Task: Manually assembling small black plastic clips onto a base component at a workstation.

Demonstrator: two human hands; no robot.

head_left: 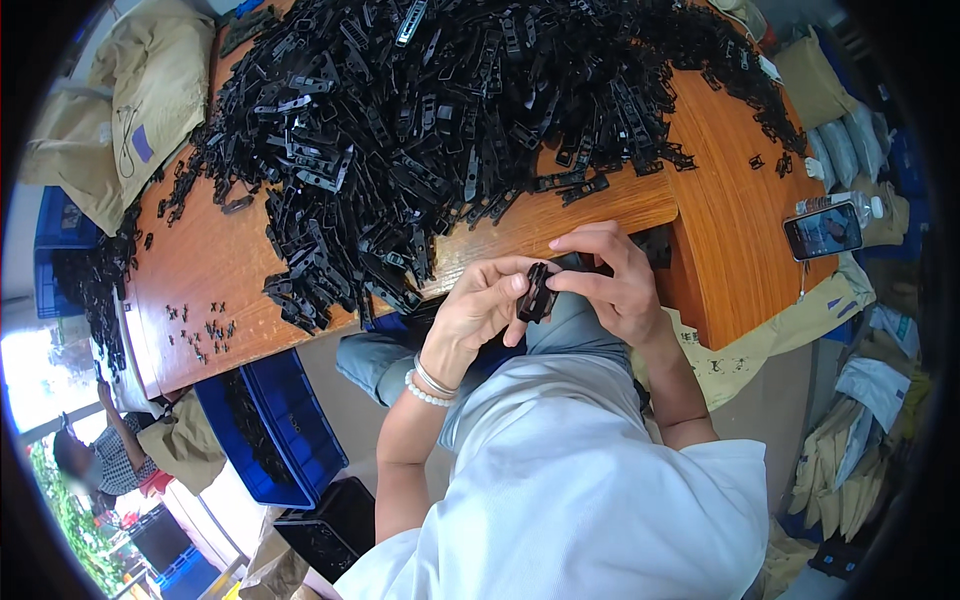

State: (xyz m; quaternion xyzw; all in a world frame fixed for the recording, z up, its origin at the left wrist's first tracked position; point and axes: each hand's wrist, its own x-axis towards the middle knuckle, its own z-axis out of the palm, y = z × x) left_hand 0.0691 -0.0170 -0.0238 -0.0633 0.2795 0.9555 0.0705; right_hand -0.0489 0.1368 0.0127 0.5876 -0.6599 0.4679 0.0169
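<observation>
In front of my body, just off the table's near edge, I hold a small black plastic clip-like part (537,293). My left hand (475,305) is closed on its left side, with thumb and fingers around it. From the right, my right hand (618,285) touches the same part with a fingertip, while another of its fingers sticks out above. Its remaining fingers are curled and partly hidden. A large heap of similar black plastic parts (400,130) covers the far side of the wooden table (740,200).
Several tiny dark pieces (205,330) lie at the table's left. A phone (823,232) and a clear plastic bottle (868,206) are at the right edge. Below left stands a blue crate (290,430). Brown sacks (150,110) lie at the far left. Another person (110,455) is farther off.
</observation>
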